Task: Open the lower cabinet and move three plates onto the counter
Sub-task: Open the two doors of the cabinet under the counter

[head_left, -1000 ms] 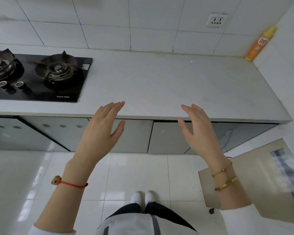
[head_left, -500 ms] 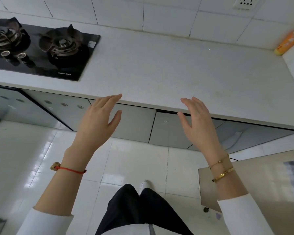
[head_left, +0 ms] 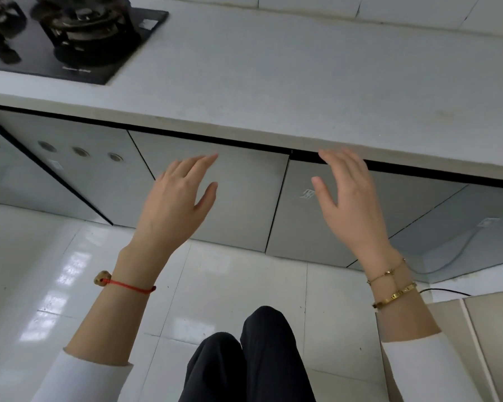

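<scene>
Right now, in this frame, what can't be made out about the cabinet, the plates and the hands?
- Plates: none in the head view; the shut cabinet doors hide whatever is inside.
- Door handles: none seen; the counter edge overhangs the door tops.
- Right hand: its fingertips lie over the dark gap under the counter; touch cannot be told.
- Stove: cut off by the top and left edges.
- Door sticker: too small to read.

Soft, even daylight fills the scene, bright without harsh contrast. The glossy floor tiles (head_left: pixel 70 274) carry pale window-like reflections on the left, so the light probably comes from that side. A dark band of shadow lies under the counter (head_left: pixel 302 82) lip. The wide lens bows the counter edge and stretches the corners. The fingertips of the left hand (head_left: pixel 174 207) and right hand (head_left: pixel 352 210) look slightly smeared, and overall detail is soft.
</scene>
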A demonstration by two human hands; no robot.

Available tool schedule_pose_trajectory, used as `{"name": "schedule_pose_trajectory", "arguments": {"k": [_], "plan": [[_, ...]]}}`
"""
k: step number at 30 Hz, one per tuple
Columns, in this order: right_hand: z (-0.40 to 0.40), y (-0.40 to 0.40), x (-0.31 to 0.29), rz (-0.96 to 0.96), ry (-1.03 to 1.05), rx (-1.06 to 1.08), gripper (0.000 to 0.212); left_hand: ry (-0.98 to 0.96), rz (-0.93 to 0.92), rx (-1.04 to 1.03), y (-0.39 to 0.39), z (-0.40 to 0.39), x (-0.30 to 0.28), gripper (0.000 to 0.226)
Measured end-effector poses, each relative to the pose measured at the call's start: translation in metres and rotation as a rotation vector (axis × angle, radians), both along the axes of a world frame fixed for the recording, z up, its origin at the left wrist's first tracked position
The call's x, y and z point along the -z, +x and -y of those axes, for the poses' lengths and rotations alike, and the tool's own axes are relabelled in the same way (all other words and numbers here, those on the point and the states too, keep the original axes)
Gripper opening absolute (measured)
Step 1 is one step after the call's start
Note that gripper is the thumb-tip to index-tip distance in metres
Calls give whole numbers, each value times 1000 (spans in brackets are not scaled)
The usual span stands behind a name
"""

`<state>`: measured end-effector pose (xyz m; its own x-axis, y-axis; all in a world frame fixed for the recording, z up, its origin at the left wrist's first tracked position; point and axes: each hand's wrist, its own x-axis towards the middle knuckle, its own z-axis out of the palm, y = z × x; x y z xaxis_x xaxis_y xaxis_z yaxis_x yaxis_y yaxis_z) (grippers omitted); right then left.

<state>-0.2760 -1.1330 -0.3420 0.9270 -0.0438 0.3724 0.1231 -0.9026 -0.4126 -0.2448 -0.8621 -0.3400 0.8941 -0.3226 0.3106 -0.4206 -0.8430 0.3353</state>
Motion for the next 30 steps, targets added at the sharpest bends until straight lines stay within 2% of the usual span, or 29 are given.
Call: {"name": "schedule_pose_trajectory", "arguments": {"k": [8, 13, 17, 22, 25, 30], "plan": [[0, 25, 111, 218, -18, -13, 43, 8, 167, 38, 25, 10, 122, 44], [-4, 29, 158, 280, -38, -23, 44, -16, 244, 46, 28, 12, 170, 45], [-5, 30, 164, 347, -53, -27, 45, -50, 308, 66, 32, 18, 175, 46], [0, 41, 145, 428, -76, -18, 46, -163, 348, 125, 45, 42, 157, 46], [3, 53, 134, 447, -99, -21, 46, -287, 292, 155, 61, 60, 147, 44], [5, 73, 128, 446, -128, -16, 46, -610, 109, 149, 94, 94, 140, 38]]}}
